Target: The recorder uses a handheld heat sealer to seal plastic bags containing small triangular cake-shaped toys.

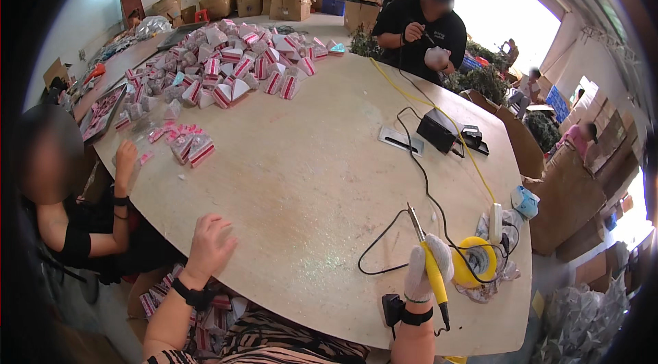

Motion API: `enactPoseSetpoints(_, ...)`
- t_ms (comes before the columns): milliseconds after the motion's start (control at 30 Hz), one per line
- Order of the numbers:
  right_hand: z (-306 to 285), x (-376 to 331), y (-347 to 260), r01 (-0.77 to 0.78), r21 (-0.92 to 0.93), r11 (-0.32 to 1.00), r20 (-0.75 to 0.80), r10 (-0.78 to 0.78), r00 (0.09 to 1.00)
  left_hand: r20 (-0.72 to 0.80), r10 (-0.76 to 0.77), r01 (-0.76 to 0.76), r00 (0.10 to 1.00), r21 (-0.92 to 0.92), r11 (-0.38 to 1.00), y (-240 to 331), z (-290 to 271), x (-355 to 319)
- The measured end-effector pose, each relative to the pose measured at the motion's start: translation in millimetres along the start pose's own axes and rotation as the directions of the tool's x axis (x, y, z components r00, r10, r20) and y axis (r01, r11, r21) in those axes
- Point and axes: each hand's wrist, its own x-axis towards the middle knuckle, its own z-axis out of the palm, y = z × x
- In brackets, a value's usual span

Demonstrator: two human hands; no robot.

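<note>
My right hand (pixel 417 273), in a white knitted glove, is closed around the yellow handle of a soldering iron (pixel 433 269). The iron's metal tip points up and away over the table. Bare and holding nothing, my left hand (pixel 211 244) rests at the near table edge with its fingers stretched loosely forward. A black cord (pixel 361 261) loops over the tabletop beside the iron. Just right of my gloved hand lies a yellow ring-shaped object (pixel 488 262) on crumpled plastic, next to a white power strip (pixel 495 223).
Wrapped pink-and-white packets (pixel 233 62) form a large pile at the far left, with a smaller cluster (pixel 192 143) nearer. A black box (pixel 439 129) with cords stands at right. One co-worker (pixel 428 28) stands across; another (pixel 75 206) sits at left. Glitter (pixel 322 254) dots the tabletop.
</note>
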Motion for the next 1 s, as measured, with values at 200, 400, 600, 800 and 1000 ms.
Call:
enactPoseSetpoints(200,1.8,-1.4,1.3,-0.024,0.022,0.999,0.003,0.024,1.000,-0.108,0.039,-0.038,0.993,0.011,0.999,-7.3,15.1,-0.5)
enactPoseSetpoints(400,2.4,-0.2,3.0,-0.043,0.022,0.999,-0.025,0.044,0.999,-0.105,0.097,-0.092,0.990,0.058,0.994,-4.9,22.0,3.9)
enactPoseSetpoints(600,-1.8,-0.4,4.0,-0.056,0.031,0.998,-0.003,0.056,0.998,-0.083,0.070,-0.068,0.994,0.028,0.997,-5.9,27.2,0.4)
enactPoseSetpoints(800,0.8,0.9,0.4,-0.030,0.026,0.999,0.006,0.029,1.000,-0.083,0.060,-0.058,0.995,0.032,0.998,-6.7,24.7,-0.2)
enactPoseSetpoints(1000,1.0,1.3,2.7,-0.033,0.031,0.999,-0.004,0.033,0.999,-0.101,0.065,-0.065,0.993,0.006,0.998,-4.6,24.1,2.7)
